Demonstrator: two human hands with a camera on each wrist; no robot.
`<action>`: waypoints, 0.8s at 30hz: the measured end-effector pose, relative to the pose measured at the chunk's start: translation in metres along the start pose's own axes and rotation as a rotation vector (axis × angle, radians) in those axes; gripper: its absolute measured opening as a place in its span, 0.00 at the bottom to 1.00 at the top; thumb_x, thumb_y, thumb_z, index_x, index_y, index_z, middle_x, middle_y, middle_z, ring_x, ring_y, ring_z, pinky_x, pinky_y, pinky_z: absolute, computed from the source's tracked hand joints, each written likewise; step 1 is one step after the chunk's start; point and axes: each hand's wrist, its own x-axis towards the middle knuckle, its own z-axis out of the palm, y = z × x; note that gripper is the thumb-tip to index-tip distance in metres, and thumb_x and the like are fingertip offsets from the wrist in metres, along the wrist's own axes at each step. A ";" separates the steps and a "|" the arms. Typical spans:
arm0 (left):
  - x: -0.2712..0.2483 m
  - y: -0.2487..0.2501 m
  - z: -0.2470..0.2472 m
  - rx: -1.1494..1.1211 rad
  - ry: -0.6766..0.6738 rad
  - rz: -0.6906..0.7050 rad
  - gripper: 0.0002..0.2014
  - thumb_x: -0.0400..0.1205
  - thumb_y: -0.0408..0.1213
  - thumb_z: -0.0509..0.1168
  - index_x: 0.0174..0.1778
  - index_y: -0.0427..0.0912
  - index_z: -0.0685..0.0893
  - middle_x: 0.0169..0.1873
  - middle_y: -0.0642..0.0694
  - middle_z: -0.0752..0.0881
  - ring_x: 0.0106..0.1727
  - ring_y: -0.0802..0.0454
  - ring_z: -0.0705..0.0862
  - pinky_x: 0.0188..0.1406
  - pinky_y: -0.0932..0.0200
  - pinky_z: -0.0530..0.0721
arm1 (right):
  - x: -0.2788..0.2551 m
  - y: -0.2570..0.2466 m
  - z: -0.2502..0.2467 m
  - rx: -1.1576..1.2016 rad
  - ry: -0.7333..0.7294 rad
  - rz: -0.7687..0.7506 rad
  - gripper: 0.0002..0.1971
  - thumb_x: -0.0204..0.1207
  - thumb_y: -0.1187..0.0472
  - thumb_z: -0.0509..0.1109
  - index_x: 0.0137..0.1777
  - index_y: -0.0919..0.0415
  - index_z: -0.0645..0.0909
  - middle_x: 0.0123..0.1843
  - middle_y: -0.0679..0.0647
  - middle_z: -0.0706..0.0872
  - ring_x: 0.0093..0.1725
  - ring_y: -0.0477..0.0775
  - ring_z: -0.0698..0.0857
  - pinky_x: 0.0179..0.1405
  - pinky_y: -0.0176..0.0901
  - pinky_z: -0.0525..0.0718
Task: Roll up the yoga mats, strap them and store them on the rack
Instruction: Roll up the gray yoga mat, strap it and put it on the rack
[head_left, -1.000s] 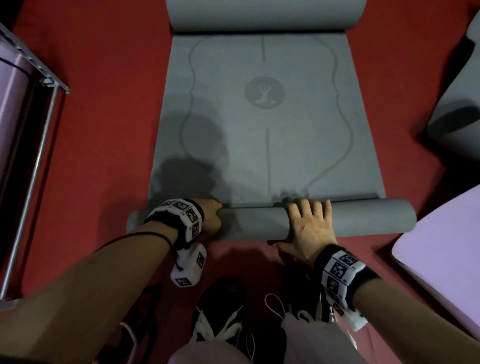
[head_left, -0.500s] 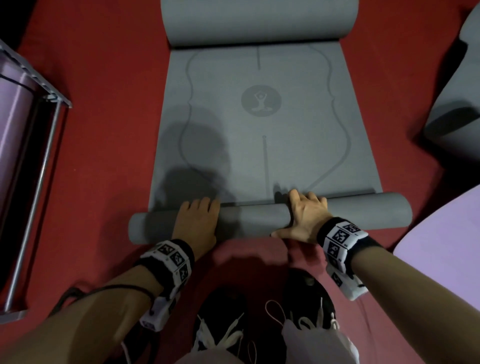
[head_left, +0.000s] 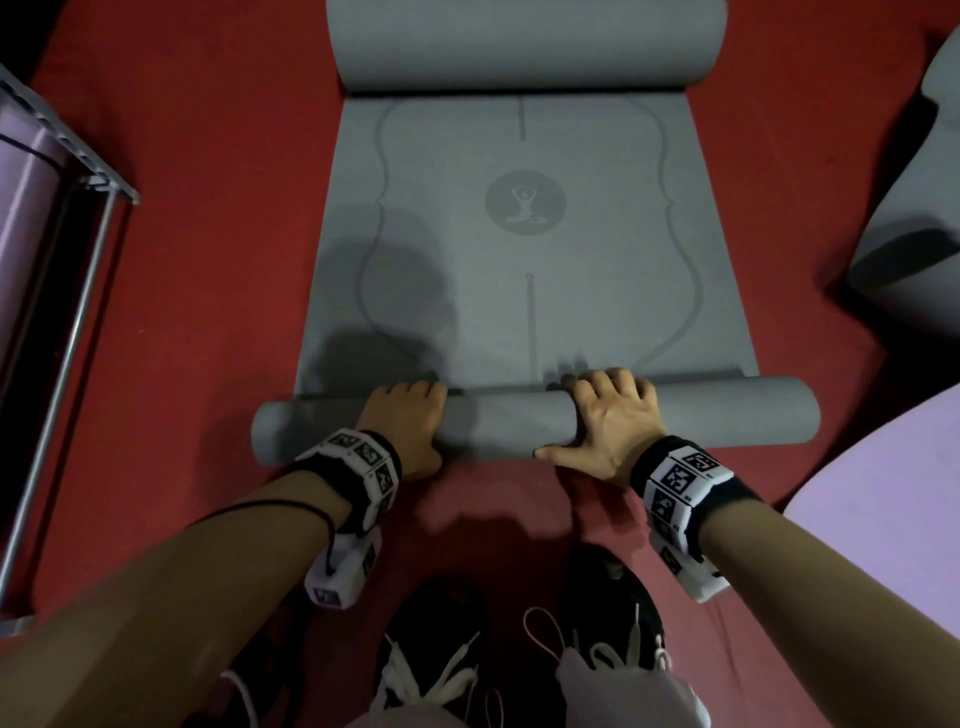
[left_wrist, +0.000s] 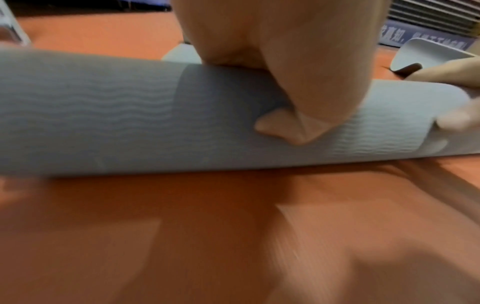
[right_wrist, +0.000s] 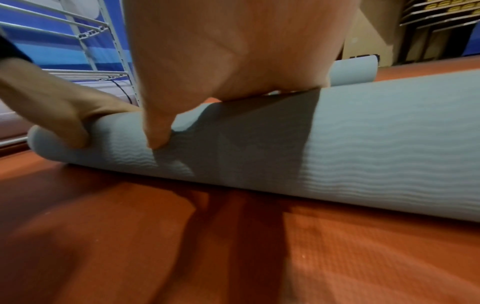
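A grey yoga mat (head_left: 524, 270) lies on the red floor, its near end wound into a thin roll (head_left: 498, 423) and its far end curled up (head_left: 524, 41). My left hand (head_left: 405, 423) lies over the roll left of centre, fingers curled over the far side. My right hand (head_left: 608, 415) grips it right of centre, thumb stretched along the near side. The left wrist view shows the left thumb (left_wrist: 285, 127) pressing into the ribbed roll (left_wrist: 103, 115). In the right wrist view the right thumb (right_wrist: 155, 139) digs into the roll (right_wrist: 376, 148).
A metal rack (head_left: 67, 291) stands at the left with a lilac rolled mat (head_left: 26, 218) in it. Another grey mat (head_left: 924, 234) lies at the right and a lilac mat (head_left: 883, 519) at the lower right. My black shoes (head_left: 436, 649) stand just behind the roll.
The roll has advanced over the flat mat towards the round logo. My left hand drew back onto the near side of the roll; my right hand's fingers curled over it.
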 end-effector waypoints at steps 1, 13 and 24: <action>0.003 -0.002 -0.003 -0.007 -0.015 0.008 0.40 0.68 0.45 0.69 0.76 0.41 0.64 0.66 0.43 0.77 0.65 0.41 0.78 0.61 0.50 0.75 | 0.001 -0.002 0.001 -0.022 0.010 0.008 0.59 0.47 0.16 0.43 0.76 0.49 0.68 0.74 0.50 0.74 0.74 0.60 0.67 0.72 0.61 0.64; 0.023 -0.006 -0.011 -0.266 -0.345 0.052 0.19 0.60 0.42 0.59 0.46 0.42 0.82 0.41 0.42 0.87 0.41 0.42 0.86 0.45 0.49 0.89 | -0.025 -0.021 0.024 -0.082 0.201 0.019 0.49 0.41 0.30 0.80 0.60 0.62 0.80 0.49 0.60 0.82 0.52 0.69 0.82 0.68 0.76 0.69; -0.011 0.013 -0.001 0.014 0.091 0.233 0.28 0.64 0.39 0.71 0.61 0.37 0.78 0.58 0.38 0.75 0.54 0.38 0.77 0.37 0.52 0.76 | -0.016 -0.016 0.003 -0.001 -0.081 0.089 0.51 0.53 0.20 0.69 0.72 0.51 0.66 0.70 0.52 0.77 0.69 0.62 0.72 0.71 0.62 0.64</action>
